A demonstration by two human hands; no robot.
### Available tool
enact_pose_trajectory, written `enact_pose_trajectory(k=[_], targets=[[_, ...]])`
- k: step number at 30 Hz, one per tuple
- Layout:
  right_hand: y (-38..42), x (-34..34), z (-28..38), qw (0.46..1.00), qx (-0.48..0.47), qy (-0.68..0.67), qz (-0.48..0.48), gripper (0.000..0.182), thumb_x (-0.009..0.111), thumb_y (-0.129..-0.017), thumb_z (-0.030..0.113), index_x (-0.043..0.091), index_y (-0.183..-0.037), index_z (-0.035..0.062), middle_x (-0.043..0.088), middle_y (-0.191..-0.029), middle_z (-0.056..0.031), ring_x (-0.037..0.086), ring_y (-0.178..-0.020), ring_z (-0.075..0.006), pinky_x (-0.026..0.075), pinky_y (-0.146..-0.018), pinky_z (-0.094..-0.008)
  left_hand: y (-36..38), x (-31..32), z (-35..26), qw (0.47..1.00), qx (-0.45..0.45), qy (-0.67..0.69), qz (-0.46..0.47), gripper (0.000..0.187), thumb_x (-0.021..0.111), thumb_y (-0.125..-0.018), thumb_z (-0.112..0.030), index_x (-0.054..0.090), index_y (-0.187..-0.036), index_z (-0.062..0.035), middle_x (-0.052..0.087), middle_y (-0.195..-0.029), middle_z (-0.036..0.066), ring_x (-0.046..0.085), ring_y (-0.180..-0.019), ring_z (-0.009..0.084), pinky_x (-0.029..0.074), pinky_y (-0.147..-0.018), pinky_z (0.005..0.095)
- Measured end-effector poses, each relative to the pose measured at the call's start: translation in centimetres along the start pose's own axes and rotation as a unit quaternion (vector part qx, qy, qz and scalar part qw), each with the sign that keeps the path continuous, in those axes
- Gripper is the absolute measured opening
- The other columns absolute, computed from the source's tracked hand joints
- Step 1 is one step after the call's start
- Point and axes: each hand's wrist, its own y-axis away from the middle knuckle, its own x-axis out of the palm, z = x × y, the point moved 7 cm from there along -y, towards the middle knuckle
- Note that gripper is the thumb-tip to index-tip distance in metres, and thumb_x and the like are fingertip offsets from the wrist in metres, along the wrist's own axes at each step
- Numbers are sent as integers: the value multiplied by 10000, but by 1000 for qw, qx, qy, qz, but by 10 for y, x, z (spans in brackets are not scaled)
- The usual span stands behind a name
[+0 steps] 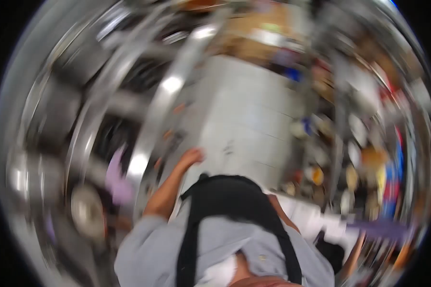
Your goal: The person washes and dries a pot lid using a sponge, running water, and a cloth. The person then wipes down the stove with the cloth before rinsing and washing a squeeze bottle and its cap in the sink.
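Motion blur smears the whole head view. My left hand [192, 157] hangs out in front of my body, over the pale tiled floor [246, 115]. No object can be made out in it, and its fingers are too blurred to read. On the other side, my right forearm [285, 215] runs down beside the black apron [230, 198], and the hand itself is hidden. Nearest to my left arm is a long steel counter edge [140, 162], with a light purple thing [117, 177], perhaps a glove or cloth, beside it.
Steel shelving or counters with a round pale pan-like thing [87, 210] line the left. Shelves with many blurred containers [352, 177] run along the right. Brown boxes [254, 33] stand at the far end of the aisle. A person in white [306, 215] is close by at lower right.
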Motion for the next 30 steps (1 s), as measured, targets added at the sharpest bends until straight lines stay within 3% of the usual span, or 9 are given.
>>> enact_pose_trajectory(k=[8,10,14,15,16,17,18,21,30], targets=[[-91,-51,41,908,-64,408,64,217,584,-844,280,616,-868,68,624,-807,-56,580,-700,-199,441,-641,-401,129,-107,-143,905,205,124,-350,251,622,-887,-228,605,-1085,-75,631,-901,15,568,-805,101,472,-733,264],[-117,-47,48,878,-98,464,73,216,582,-847,279,618,-874,68,628,-817,-55,579,-707,-197,443,-653,-399,181,-165,-152,781,335,104,-517,263,616,-892,-233,600,-1086,-56,639,-926,14,578,-818,110,474,-739,265],[-184,0,49,797,-193,560,119,215,579,-854,277,622,-885,69,636,-838,-53,579,-722,-195,448,-677,-395,279,-242,-115,535,264,-43,-802,297,567,-886,-215,579,-1132,-51,595,-1125,155,559,-1062,273,420,-921,394],[-231,33,34,720,-266,624,145,215,579,-855,277,623,-888,69,638,-843,-52,579,-726,-195,449,-683,-394,288,-256,-85,474,152,-120,-859,304,562,-876,-211,581,-1131,-48,569,-1175,150,527,-1110,289,387,-955,413],[-181,37,64,904,-104,383,159,236,569,-866,292,627,-909,67,644,-872,-57,591,-763,-199,453,-702,-388,291,-267,-56,401,36,-194,-894,312,558,-865,-207,582,-1131,-45,544,-1225,146,496,-1158,304,355,-989,432],[-125,39,95,992,29,81,89,258,560,-877,308,632,-930,66,650,-900,-61,603,-801,-204,456,-720,-383,290,-269,-34,411,-64,-188,-890,323,563,-852,-203,580,-1133,-44,523,-1257,146,470,-1187,311,332,-1003,449],[-108,48,114,992,17,78,99,268,551,-884,317,632,-940,67,650,-920,-64,607,-816,-204,456,-732,-380,290,-262,-10,419,-166,-182,-874,336,567,-839,-199,577,-1136,-43,501,-1290,147,444,-1216,318,310,-1017,466],[-78,73,163,989,-14,71,129,288,534,-897,333,631,-961,70,651,-960,-69,613,-848,-203,455,-755,-376,283,-258,10,428,-53,-329,-840,307,576,-803,-121,601,-1099,-42,559,-1205,184,503,-1151,342,357,-987,457],[-105,40,199,985,17,114,130,290,533,-898,335,628,-970,70,649,-966,-70,614,-863,-205,457,-761,-376,281,-261,-59,510,291,186,-788,221,532,-800,47,631,-984,-22,645,-923,73,608,-828,145,496,-732,273]])
